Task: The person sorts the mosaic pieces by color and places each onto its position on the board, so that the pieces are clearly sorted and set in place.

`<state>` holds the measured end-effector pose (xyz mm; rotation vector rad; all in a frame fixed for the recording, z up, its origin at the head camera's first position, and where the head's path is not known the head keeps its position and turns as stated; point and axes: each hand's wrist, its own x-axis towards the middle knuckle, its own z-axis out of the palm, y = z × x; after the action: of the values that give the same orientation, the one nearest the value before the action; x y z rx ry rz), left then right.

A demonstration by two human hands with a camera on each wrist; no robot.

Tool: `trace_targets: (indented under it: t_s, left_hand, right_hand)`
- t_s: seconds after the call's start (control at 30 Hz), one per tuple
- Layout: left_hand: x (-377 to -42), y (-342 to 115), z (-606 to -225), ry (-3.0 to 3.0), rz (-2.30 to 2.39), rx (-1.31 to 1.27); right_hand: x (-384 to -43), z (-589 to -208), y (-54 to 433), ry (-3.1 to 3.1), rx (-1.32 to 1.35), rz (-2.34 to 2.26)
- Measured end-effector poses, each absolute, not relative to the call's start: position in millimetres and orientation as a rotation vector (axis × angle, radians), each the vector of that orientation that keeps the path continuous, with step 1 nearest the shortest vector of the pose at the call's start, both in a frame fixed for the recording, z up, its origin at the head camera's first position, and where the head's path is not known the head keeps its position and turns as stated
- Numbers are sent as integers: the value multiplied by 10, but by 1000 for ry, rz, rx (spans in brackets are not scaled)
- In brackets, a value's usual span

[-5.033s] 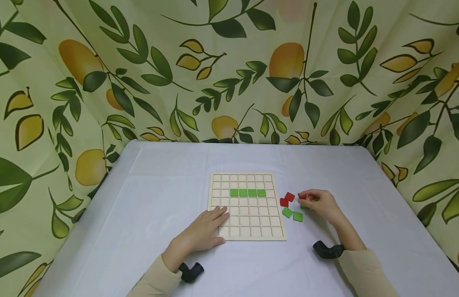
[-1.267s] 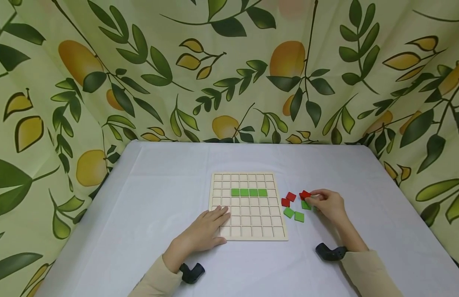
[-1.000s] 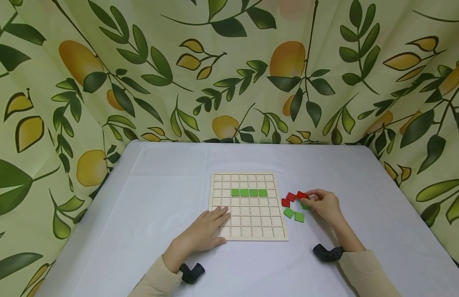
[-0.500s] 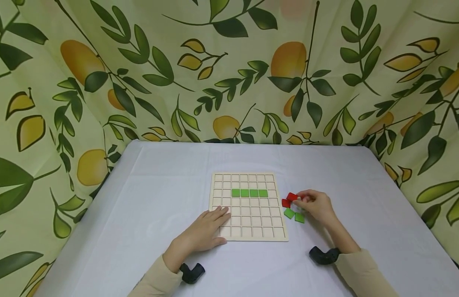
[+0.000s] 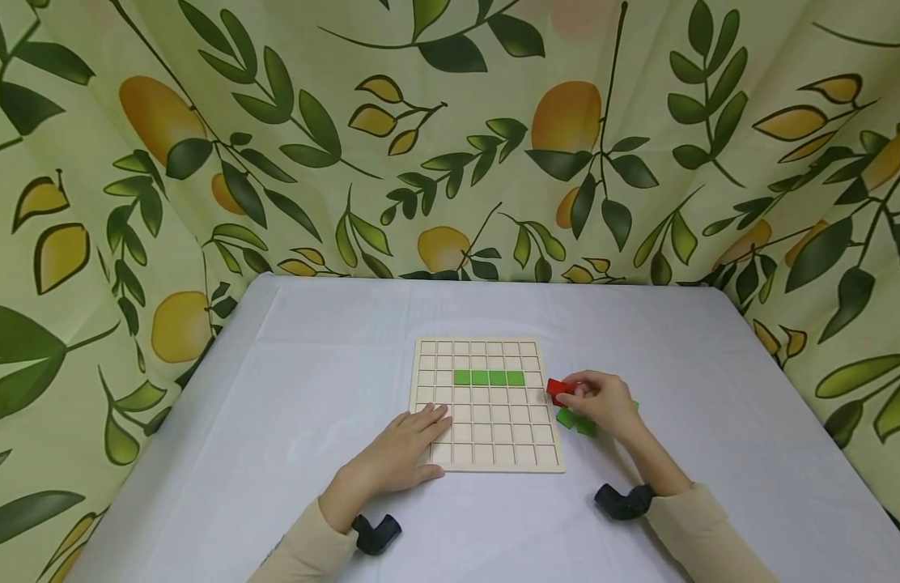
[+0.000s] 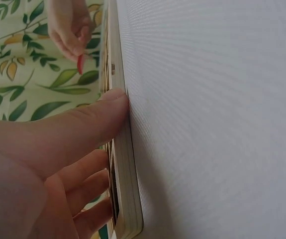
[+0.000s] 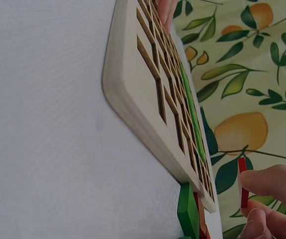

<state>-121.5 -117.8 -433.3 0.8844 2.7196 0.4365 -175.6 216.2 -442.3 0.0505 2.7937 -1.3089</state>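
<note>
- The red tile [image 5: 555,386] is in the air, near the right edge of the wooden board [image 5: 504,436]; it seems light, stiff and perhaps slippery, so opposite edges should give good hold.
- The right hand [image 5: 603,403] pinches it.
- The left hand [image 5: 401,455], fingers extended, rests on the board.

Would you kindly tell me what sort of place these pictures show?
Probably a staged tabletop recording spot, though the room beyond is hidden: a white table, a leaf-and-fruit curtain enclosing its far end and both sides, and a black device at each wrist.
</note>
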Motion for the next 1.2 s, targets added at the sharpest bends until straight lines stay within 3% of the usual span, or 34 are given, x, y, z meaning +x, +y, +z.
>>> trace_targets:
  t_s: [1.2]
  left_hand:
    - [-1221, -1175, -4350, 2734, 446, 901]
  right_hand:
    - [-1679, -4511, 1641, 2648, -206, -1423]
